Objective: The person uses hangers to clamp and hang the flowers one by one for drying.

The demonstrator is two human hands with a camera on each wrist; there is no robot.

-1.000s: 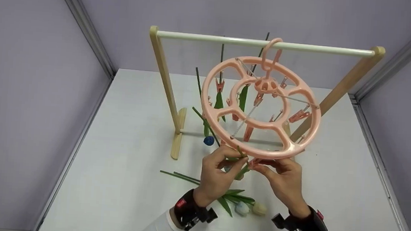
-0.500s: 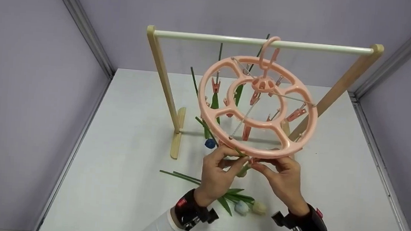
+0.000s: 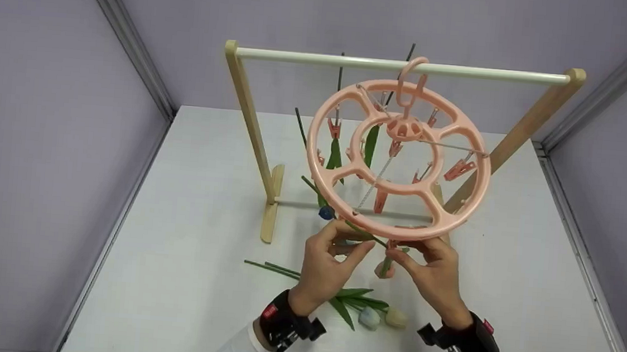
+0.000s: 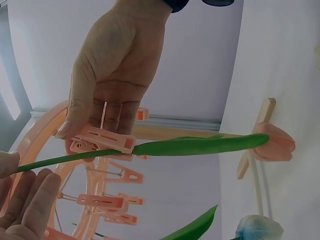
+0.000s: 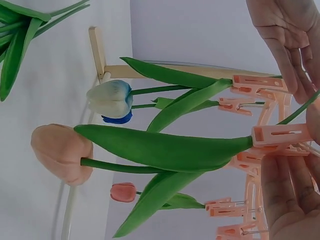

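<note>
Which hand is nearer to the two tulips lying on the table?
Left. The left hand is at the hanger's rim, directly above the leaves of the lying tulips. The right hand pinches a clip farther to their right, about as high.

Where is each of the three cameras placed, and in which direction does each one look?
Head: sits high, looks forward and down at the round clip hanger on the wooden rack; both hands and both wrist bands show.
Left wrist: sits below, looks up along the green stem at the peg; the right hand fills the top, left fingertips show at the bottom left.
Right wrist: looks sideways along the hanging tulips; the peach tulip is nearest, fingers at the right edge.
Shared: both wrist views show that peach tulip and its peg.
</note>
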